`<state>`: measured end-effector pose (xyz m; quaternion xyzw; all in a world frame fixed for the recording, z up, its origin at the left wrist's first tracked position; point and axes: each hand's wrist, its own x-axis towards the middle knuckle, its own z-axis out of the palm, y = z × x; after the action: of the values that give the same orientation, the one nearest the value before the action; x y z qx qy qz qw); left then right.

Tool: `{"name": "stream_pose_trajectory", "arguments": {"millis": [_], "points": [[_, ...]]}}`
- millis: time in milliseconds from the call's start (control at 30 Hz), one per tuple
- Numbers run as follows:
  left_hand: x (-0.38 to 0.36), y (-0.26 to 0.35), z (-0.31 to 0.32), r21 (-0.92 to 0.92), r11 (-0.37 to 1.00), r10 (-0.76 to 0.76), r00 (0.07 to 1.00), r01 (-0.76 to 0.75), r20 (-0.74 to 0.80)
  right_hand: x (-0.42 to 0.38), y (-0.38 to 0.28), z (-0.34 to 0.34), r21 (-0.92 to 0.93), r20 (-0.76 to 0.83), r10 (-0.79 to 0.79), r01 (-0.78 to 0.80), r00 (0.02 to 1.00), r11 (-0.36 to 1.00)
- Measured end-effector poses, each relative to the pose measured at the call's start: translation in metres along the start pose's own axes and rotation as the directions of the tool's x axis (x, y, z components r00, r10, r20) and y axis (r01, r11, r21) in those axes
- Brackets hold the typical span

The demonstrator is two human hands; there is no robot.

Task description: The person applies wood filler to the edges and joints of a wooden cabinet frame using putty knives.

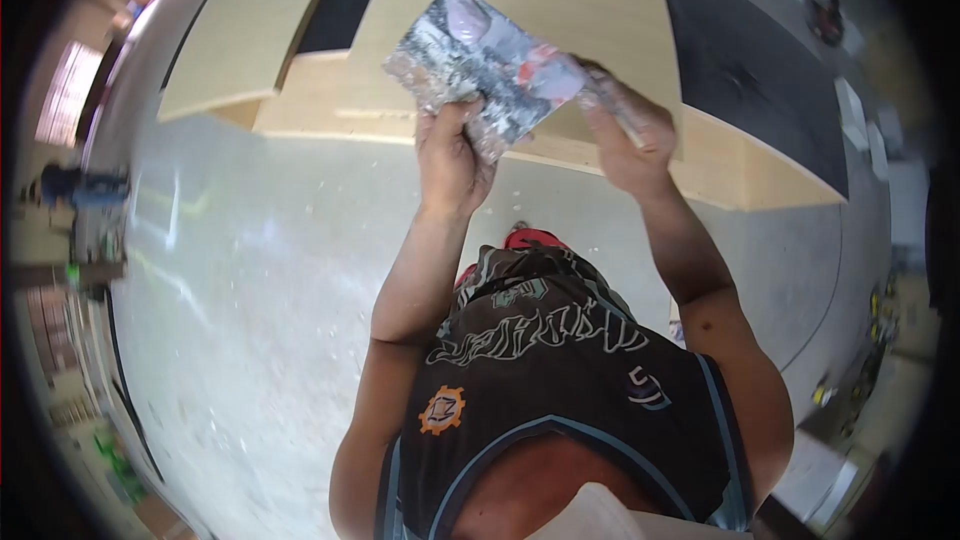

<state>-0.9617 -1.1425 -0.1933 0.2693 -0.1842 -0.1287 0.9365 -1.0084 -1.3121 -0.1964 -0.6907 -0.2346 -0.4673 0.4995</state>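
My left hand [455, 160] grips a flat, roughly square board [425, 65] from below, thumb on its upper face. Grey, white and dark smears cover the board, and a pale lilac lump of paste [466, 18] sits near its far corner. In my right hand [640, 145], the fingers are closed around the handle of a putty knife [622, 116]. Its blade lies against the right part of the board, where reddish-pink paste [540, 70] shows. Part of the blade is hard to tell apart from the smears.
Beyond my hands stands a low wooden structure with pale panels [610, 10] and a dark top [745, 80]. Another panel [245, 25] lies at its left. Specks dot the grey floor [250, 270]. A person [80, 186] stands far off at the left edge.
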Motion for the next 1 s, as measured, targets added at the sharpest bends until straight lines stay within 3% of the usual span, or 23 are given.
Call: {"name": "stream_pose_trajectory", "arguments": {"millis": [67, 167, 200, 233, 267, 367, 433, 500, 533, 600, 733, 833, 900, 967, 1000], "points": [[-0.003, 0.014, -0.012, 0.024, 0.999, -0.025, 0.998, 0.024, 0.058, -0.006, -0.002, 0.014, -0.087, 0.017, -0.094, 0.095, 0.995, 0.992], [-0.047, 0.010, 0.002, 0.068, 0.994, -0.095, 0.987, 0.086, 0.133, -0.044, -0.054, -0.026, -0.271, 0.056, -0.034, 0.048, 0.998, 0.961], [0.038, 0.035, -0.054, -0.031, 0.993, -0.110, 0.985, 0.115, 0.135, 0.002, 0.017, 0.021, -0.402, 0.232, 0.042, 0.057, 0.972, 0.914], [0.040, 0.034, -0.055, -0.105, 0.983, -0.130, 0.974, 0.151, 0.185, 0.000, 0.013, 0.011, -0.528, 0.355, 0.111, 0.101, 0.928, 0.843], [0.041, 0.032, -0.057, -0.122, 0.980, -0.134, 0.975, 0.157, 0.177, -0.009, 0.015, 0.005, -0.604, 0.372, 0.123, 0.139, 0.920, 0.785], [0.049, 0.037, -0.068, -0.068, 0.955, -0.259, 0.925, 0.288, 0.280, -0.009, -0.007, -0.005, -0.713, 0.245, 0.079, 0.124, 0.966, 0.690], [0.055, 0.047, -0.077, -0.072, 0.926, -0.316, 0.865, 0.370, 0.389, 0.007, -0.044, 0.015, -0.820, 0.262, 0.027, 0.208, 0.965, 0.533], [0.054, 0.065, -0.066, 0.223, 0.927, -0.368, 0.852, 0.303, 0.372, 0.012, -0.085, 0.045, -0.895, 0.291, 0.091, 0.237, 0.953, 0.377], [0.056, 0.070, -0.065, 0.236, 0.907, -0.417, 0.816, 0.348, 0.400, 0.015, -0.099, 0.057, -0.922, 0.240, 0.113, 0.191, 0.964, 0.336], [0.069, 0.072, -0.074, 0.358, 0.893, -0.411, 0.817, 0.272, 0.404, 0.020, -0.108, 0.078, -0.946, 0.323, 0.264, 0.303, 0.909, 0.115], [0.101, 0.067, -0.093, 0.404, 0.805, -0.584, 0.702, 0.435, 0.407, 0.020, -0.084, 0.105, -0.974, 0.221, 0.336, 0.226, 0.915, 0.026], [0.116, 0.061, -0.101, 0.353, 0.801, -0.599, 0.635, 0.484, 0.487, 0.016, -0.088, 0.126, -0.990, 0.069, 0.454, 0.117, 0.889, -0.079], [0.121, 0.054, -0.103, 0.406, 0.756, -0.654, 0.601, 0.513, 0.459, 0.017, -0.088, 0.129, -0.982, 0.000, 0.439, 0.083, 0.898, -0.170], [0.123, 0.057, -0.107, 0.414, 0.741, -0.672, 0.572, 0.529, 0.471, 0.009, -0.080, 0.142, -0.993, 0.023, 0.463, 0.073, 0.886, -0.090], [0.125, 0.058, -0.107, 0.417, 0.749, -0.662, 0.573, 0.514, 0.483, 0.011, -0.084, 0.152, -0.991, 0.005, 0.506, 0.072, 0.863, -0.114]]}}
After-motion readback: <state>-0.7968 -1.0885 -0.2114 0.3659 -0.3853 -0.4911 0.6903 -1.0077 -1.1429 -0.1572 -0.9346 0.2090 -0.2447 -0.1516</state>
